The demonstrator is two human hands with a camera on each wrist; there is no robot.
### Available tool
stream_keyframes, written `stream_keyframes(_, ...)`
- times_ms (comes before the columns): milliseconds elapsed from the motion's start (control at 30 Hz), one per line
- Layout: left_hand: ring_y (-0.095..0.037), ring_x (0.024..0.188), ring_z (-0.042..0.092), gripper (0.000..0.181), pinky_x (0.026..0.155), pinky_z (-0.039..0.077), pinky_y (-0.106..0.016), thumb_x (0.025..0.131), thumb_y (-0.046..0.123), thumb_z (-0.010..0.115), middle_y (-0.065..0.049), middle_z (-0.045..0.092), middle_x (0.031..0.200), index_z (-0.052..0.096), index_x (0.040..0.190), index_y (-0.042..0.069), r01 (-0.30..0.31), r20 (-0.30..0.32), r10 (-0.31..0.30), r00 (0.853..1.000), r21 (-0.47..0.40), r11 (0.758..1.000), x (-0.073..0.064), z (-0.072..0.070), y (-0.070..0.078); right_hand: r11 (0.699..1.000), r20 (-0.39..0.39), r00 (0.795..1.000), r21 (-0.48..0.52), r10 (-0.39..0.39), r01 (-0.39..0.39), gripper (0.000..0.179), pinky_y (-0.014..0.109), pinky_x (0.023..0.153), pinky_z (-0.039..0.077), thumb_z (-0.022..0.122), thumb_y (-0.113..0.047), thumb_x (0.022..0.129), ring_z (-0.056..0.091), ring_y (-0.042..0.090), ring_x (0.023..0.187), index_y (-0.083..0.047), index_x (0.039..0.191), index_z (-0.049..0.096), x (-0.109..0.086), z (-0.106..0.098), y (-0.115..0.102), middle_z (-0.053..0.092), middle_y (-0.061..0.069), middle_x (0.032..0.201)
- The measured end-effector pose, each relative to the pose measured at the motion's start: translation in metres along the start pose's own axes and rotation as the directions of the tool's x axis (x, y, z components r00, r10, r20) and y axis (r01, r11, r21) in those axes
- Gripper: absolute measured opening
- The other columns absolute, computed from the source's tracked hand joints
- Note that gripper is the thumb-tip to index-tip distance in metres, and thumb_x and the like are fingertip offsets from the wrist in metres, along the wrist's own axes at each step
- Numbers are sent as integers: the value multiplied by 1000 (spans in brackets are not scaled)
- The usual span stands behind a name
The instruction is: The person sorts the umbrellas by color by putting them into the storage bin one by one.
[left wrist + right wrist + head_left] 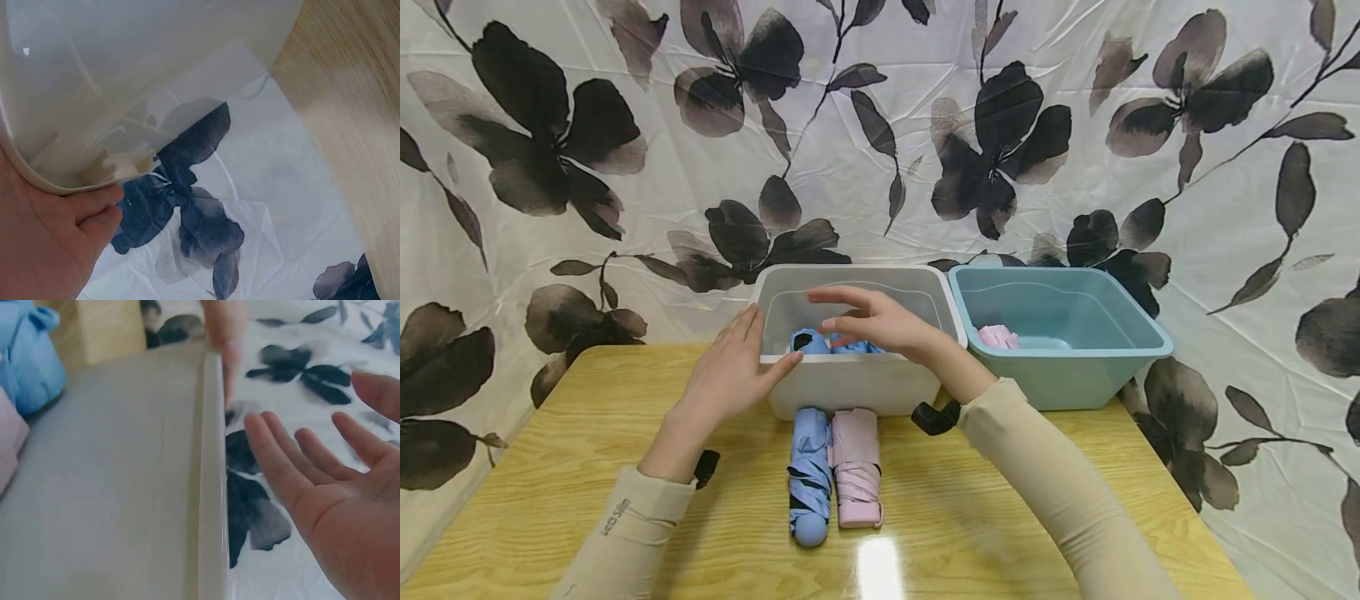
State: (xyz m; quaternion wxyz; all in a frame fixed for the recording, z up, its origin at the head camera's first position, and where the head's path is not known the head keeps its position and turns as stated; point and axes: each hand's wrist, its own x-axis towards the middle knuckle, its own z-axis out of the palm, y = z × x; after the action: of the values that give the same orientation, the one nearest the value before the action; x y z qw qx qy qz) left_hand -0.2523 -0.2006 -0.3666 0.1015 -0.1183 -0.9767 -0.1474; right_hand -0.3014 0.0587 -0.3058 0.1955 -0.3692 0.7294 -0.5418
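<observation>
My left hand [722, 367] lies against the front left corner of a whitish-grey bin [857, 387], its fingers straight along the side and the thumb over the front rim. The left wrist view has that hand [44, 244] touching the bin's rim. Over the same bin hovers my right hand [880, 321], fingers spread and holding nothing. Blue folded umbrellas [808, 342] lie inside, partly hidden by the front wall and right hand. In front of the bin, a blue folded umbrella [810, 483] and a pink one [856, 467] lie side by side on the table.
A teal bin [1067, 379] stands to the right of the whitish-grey one, with a pink bundle [997, 336] in its left part. Both bins are at the back of the wooden table [970, 517], before a floral cloth [880, 183].
</observation>
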Motion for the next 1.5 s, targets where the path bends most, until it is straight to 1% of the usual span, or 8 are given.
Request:
stream_keyframes(233, -49, 156, 15, 108, 125, 19, -63, 100, 74, 42, -33, 16, 168, 19, 159, -14, 0, -12, 0, 1000, -6, 1000, -2, 1, -2, 993, -95, 990, 45, -103, 107, 54, 40, 100, 58, 58, -8, 106, 61, 33, 130, -7, 158, 43, -40, 18, 4, 44, 8, 161)
stream_keyframes(367, -50, 155, 16, 109, 124, 19, -64, 100, 74, 43, -33, 16, 168, 19, 159, -14, 5, -15, -6, 1000, -2, 1000, -2, 0, -2, 987, -154, 975, -51, -159, 153, 54, 39, 100, 58, 63, -8, 104, 60, 36, 130, -9, 156, 47, -59, 30, 15, 46, 10, 159)
stream_keyframes(633, -49, 156, 15, 108, 125, 19, -63, 100, 74, 43, -32, 16, 168, 18, 160, -13, 14, -12, -14, 1000, 2, 1000, -3, 1, 0, 917, -310, 892, -329, -329, 224, 52, 41, 93, 60, 73, -8, 97, 62, 37, 121, -6, 146, 57, -87, 59, 46, 54, 12, 147)
stream_keyframes(733, -49, 156, 14, 109, 125, 18, -63, 100, 74, 42, -32, 15, 168, 17, 160, -13, 14, -7, -14, 1000, 2, 1000, -3, 0, 1, 903, -343, 877, -381, -338, 199, 52, 41, 91, 61, 75, -9, 95, 62, 36, 120, -7, 145, 58, -95, 70, 59, 54, 9, 146)
stream_keyframes(967, -49, 156, 14, 108, 125, 17, -62, 100, 74, 42, -32, 14, 168, 17, 160, -13, 1, -15, -1, 1000, 7, 1000, -1, -2, 1, 878, -365, 900, -477, -238, 39, 59, 43, 97, 58, 79, -15, 92, 59, 33, 127, -6, 145, 57, -104, 87, 82, 50, 8, 149)
stream_keyframes(1167, -49, 156, 14, 109, 125, 18, -62, 100, 75, 41, -32, 15, 168, 18, 160, -13, 0, -14, 0, 1000, 6, 1000, -1, 0, 0, 797, -329, 932, -599, -154, -80, 69, 53, 111, 48, 81, -29, 91, 50, 33, 139, -6, 149, 52, -105, 99, 101, 47, 15, 153)
stream_keyframes(1333, -49, 156, 13, 110, 125, 17, -62, 99, 75, 41, -32, 14, 169, 17, 160, -13, 2, -14, -2, 1000, -2, 1000, -2, 2, -1, 738, -307, 950, -655, -62, -163, 78, 56, 106, 51, 81, -40, 90, 48, 36, 139, -11, 153, 47, -100, 106, 111, 41, 16, 156)
stream_keyframes(1500, -49, 156, 15, 109, 125, 18, -62, 100, 75, 41, -32, 16, 168, 19, 159, -13, -5, -20, 5, 1000, 0, 1000, -2, 3, 1, 684, -323, 946, -681, 39, -261, 86, 58, 92, 57, 81, -50, 86, 51, 38, 134, -14, 155, 44, -94, 113, 115, 38, 16, 158)
